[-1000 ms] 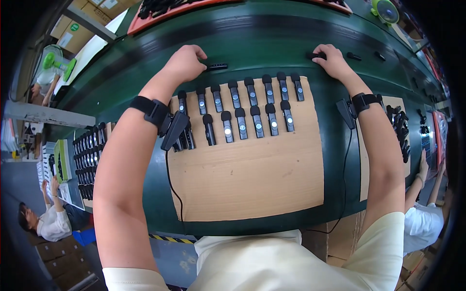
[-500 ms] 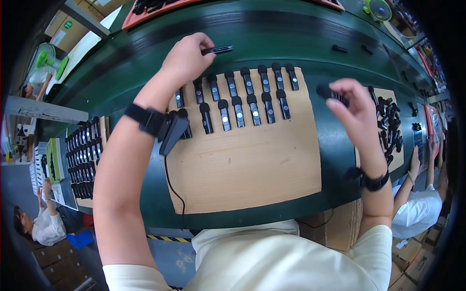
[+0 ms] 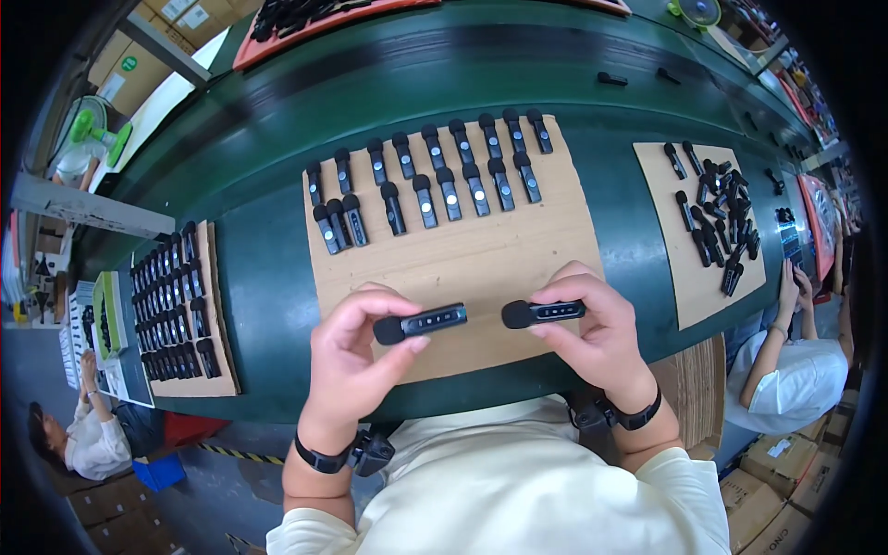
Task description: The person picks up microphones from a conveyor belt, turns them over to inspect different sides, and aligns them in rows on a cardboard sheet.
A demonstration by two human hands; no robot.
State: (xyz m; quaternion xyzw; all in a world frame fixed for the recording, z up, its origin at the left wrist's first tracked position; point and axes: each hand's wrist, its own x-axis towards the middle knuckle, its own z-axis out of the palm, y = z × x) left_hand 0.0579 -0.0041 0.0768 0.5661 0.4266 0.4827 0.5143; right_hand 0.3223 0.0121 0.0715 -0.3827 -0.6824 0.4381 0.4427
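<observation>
Between the thumb and fingers of my left hand is a small black wireless microphone, its foam tip toward my palm. My right hand grips another small black microphone, foam tip pointing left toward the first. Both are held level, a short gap apart, above the front part of a brown cardboard sheet. Two rows of similar microphones lie on the sheet's far half, foam ends away from me. Some in the near row show a lit round spot.
To the left, a second cardboard sheet carries several rows of microphones. On the right, another sheet holds a loose heap of them. Two more microphones lie far back on the green belt. Co-workers sit at both sides.
Both hands have come back toward me and closer together, each carrying a microphone. My left hand has left the belt's far side; the right has moved away from the right-hand sheet.
</observation>
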